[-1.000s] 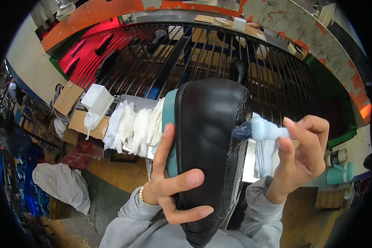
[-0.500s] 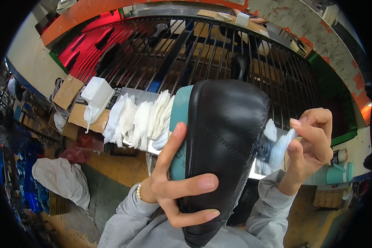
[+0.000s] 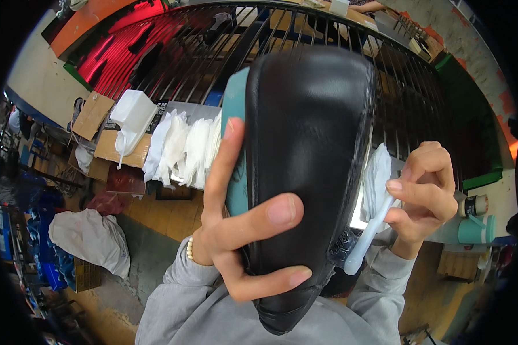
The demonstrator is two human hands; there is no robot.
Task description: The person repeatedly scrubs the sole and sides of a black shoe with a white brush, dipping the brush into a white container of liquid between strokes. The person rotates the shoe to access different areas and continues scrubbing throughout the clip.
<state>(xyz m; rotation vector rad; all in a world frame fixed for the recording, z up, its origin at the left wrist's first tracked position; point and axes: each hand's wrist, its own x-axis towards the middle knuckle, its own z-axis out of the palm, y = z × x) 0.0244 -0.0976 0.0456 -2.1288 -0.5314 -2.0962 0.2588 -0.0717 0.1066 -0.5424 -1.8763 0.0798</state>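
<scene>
A black leather shoe upper on a teal last (image 3: 235,172) fills the middle, its toe pointing away from me. My left hand (image 3: 242,236) grips it from the left, thumb along the teal side and fingers spread across the black leather (image 3: 311,149). Between thumb and fingertips, my right hand (image 3: 420,195) pinches the pale handle of a small brush (image 3: 369,238). Its dark bristles (image 3: 342,246) touch the leather's right edge, low down near the heel end. A folded pale cloth-like piece (image 3: 377,178) lies behind, close to my right fingers.
Beyond the shoe runs a rack of dark metal rods (image 3: 178,75), with dark shoes at its red-lit left side. White cloth-like pieces (image 3: 181,149) are lined up left of the shoe, beside a white plastic container (image 3: 133,112) on cardboard. A teal cup (image 3: 476,230) stands at the right.
The brush has slid along the right edge from mid-length toward the heel end, its handle now tilted downward. The shoe has moved up and slightly left in view.
</scene>
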